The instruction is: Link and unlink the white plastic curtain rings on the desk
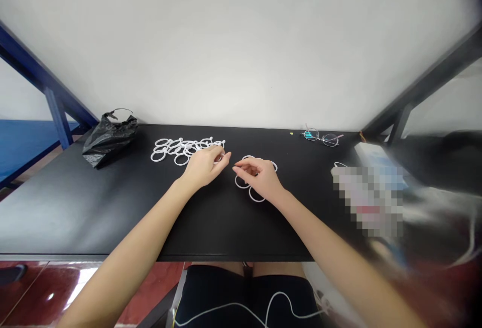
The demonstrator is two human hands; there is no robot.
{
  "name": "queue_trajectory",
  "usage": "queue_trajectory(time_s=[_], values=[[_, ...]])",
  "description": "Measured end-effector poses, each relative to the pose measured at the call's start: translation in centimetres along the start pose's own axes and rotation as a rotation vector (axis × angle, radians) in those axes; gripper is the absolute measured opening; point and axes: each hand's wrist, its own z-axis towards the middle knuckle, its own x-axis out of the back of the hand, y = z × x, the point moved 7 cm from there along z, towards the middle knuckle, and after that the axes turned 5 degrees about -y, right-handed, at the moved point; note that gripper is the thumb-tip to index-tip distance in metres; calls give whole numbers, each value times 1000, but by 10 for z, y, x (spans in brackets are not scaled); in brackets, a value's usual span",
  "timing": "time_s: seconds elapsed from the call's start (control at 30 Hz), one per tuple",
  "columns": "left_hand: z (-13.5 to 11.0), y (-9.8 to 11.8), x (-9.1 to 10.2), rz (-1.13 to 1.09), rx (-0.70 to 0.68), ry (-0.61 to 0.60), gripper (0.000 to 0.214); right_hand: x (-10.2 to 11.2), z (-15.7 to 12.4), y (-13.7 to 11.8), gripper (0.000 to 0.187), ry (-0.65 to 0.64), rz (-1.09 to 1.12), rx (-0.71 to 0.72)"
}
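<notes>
- Two bare forearms [124,262] reach up from the lower edge onto a matte black tabletop [75,202], with the hands just apart near mid-table.
- Left hand [203,167]: fingers [223,158] are bunched and nearly together at the right end of a tangled cluster of white plastic rings [181,148]. The fingertips are at a ring there, but whether they grip it cannot be told. The wrist is low, the palm turned down.
- Right hand [259,177]: fingers [241,166] are curled, loosely together, pointing left. The hand is palm-down over a small separate group of white rings [256,196], partly hiding them. Contact with these rings cannot be told.
- Rings: thin, smooth, round hoops. Those in the cluster overlap and interlink, with small knobs along the far side.
- Far left of the tabletop: a crumpled, glossy black plastic bag [109,139], just beyond the cluster.
- Far edge, right of centre: wire-rimmed eyeglasses [322,137], folded open, lying well apart from both hands.
- Right side: a pixelated object [369,197], too blurred to identify.
- Below the table edge: black shorts [241,293] with a thin white cable [271,308] lying across them.
</notes>
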Motion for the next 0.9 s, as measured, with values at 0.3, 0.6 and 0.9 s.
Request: queue_trajectory(time_s=[0.3,0.6,0.9], values=[[3,-34,-4,181,155,-5,23,-22,-5,-4,13,-279,-430,184],[2,-39,-9,227,191,-64,20,-26,-7,-8,13,-285,-387,252],[1,-41,-6,255,198,-52,23,-26,-7,-9,10,-301,-439,275]])
